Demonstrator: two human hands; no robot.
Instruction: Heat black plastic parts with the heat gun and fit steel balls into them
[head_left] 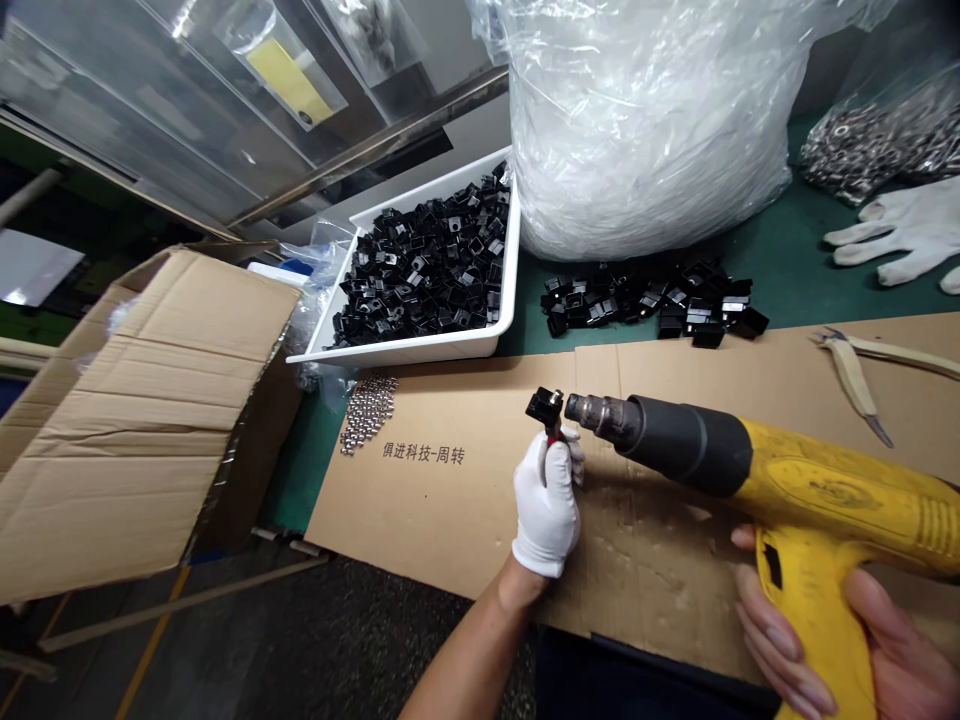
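Observation:
In a white glove, my left hand (548,503) is closed just in front of a small black plastic part (544,406). A bit of red shows between the fingers and the part; I cannot tell what it is. A shiny metal piece sits at the part's right side. My bare right hand (806,640) is wrapped round the handle of a yellow heat gun (840,500). The gun's stepped metal nozzle (600,412) points left, with its tip close beside the black part and apparently a small gap between them.
A cardboard sheet (450,530) covers the bench, with small metal fittings (369,412) at its left. Behind are a white bin (420,350) of black parts, loose black parts (705,300), a plastic bag (652,130), nippers (855,380) and a spare glove (900,235). At left stands a cardboard box (150,400).

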